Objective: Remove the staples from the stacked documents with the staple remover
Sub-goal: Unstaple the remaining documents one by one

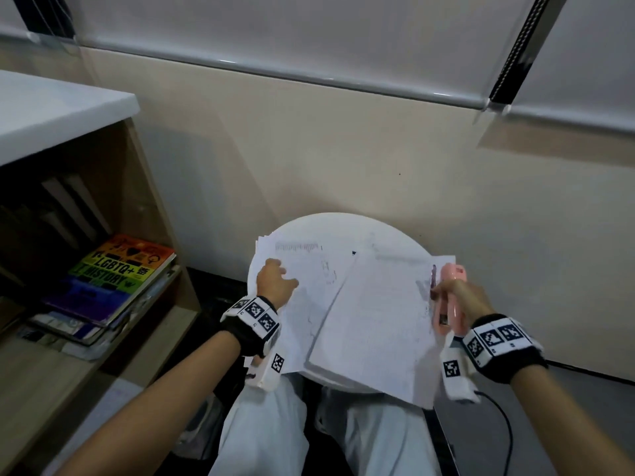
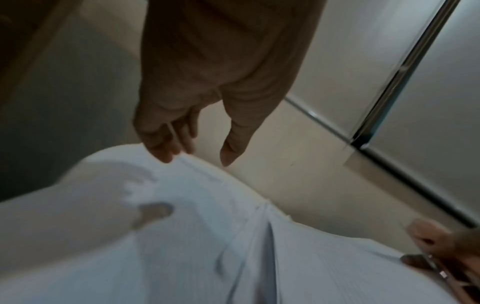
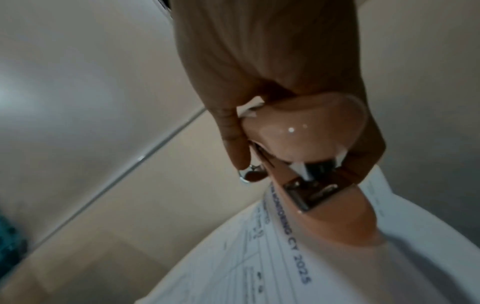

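A stack of white printed documents point(image 1: 371, 314) lies across a small round white table point(image 1: 343, 225), the top sheets fanned into a left and a right part. My left hand point(image 1: 278, 274) rests on the left sheets near their far left edge; in the left wrist view its fingers point(image 2: 166, 152) hang relaxed just above the paper point(image 2: 182, 236). My right hand point(image 1: 457, 297) grips a pink staple remover point(image 1: 450, 276) at the right edge of the documents. The right wrist view shows the staple remover point(image 3: 311, 133) with its metal front over the printed sheet point(image 3: 259, 257).
A wooden shelf unit point(image 1: 144, 187) with a white top stands at the left and holds flat-lying books point(image 1: 117, 273). A beige wall is right behind the table. My legs in white trousers point(image 1: 268, 434) are under the table's near edge. A black cable point(image 1: 505, 424) runs at the lower right.
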Demonstrator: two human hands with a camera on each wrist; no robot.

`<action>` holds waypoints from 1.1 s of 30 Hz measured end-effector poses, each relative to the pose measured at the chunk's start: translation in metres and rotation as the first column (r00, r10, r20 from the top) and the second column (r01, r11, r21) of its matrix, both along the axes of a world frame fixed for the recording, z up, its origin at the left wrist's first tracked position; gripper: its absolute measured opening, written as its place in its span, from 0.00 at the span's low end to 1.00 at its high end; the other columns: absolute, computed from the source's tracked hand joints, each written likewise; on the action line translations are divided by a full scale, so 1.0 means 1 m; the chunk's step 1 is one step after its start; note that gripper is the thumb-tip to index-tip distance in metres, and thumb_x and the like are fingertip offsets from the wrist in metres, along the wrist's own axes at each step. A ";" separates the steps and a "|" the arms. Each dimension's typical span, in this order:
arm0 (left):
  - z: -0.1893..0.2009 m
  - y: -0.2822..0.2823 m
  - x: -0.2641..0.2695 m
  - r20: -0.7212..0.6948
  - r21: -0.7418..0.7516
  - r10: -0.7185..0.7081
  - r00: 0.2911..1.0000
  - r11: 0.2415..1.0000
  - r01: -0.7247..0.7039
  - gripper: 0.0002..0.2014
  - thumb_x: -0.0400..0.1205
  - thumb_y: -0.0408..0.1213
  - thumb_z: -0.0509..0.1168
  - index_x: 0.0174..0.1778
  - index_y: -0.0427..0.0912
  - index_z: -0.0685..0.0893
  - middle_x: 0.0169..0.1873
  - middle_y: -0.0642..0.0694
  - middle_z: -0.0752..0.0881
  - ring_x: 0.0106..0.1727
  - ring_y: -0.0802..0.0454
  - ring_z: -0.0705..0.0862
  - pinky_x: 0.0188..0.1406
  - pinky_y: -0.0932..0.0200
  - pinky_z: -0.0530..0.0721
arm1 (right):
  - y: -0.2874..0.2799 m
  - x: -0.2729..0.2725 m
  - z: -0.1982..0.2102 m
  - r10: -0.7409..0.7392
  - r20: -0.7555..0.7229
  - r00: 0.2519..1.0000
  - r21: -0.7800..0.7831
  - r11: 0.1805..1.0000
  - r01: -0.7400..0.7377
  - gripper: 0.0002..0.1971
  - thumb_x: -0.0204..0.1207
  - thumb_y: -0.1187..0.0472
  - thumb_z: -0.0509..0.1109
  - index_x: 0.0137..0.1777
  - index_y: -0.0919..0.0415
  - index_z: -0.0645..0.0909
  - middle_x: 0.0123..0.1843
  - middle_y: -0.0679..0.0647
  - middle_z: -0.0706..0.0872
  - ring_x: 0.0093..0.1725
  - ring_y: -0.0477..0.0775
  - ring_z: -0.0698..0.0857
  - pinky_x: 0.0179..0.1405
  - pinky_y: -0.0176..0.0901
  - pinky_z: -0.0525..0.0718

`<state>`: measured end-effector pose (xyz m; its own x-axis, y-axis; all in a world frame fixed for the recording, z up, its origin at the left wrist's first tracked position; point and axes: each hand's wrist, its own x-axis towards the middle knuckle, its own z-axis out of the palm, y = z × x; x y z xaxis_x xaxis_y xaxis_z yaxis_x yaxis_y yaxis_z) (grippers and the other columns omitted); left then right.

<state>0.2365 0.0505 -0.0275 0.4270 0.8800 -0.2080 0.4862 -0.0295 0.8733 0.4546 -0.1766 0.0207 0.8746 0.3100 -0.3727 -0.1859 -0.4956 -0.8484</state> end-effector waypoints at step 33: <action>-0.054 -0.005 0.028 -0.610 0.332 0.254 0.751 0.942 -0.049 0.40 0.74 0.44 0.75 0.73 0.33 0.59 0.73 0.34 0.61 0.72 0.36 0.68 0.68 0.47 0.70 | 0.046 -0.046 -0.093 0.235 -0.059 0.970 -0.143 0.960 -0.241 0.04 0.69 0.67 0.70 0.34 0.66 0.81 0.31 0.59 0.83 0.29 0.56 0.80 0.31 0.40 0.77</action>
<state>0.2643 0.0451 -0.0815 0.1401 0.9831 -0.1180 0.9417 -0.0955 0.3226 0.4090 -0.1301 -0.0722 0.7650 0.4461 -0.4645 -0.0805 -0.6494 -0.7562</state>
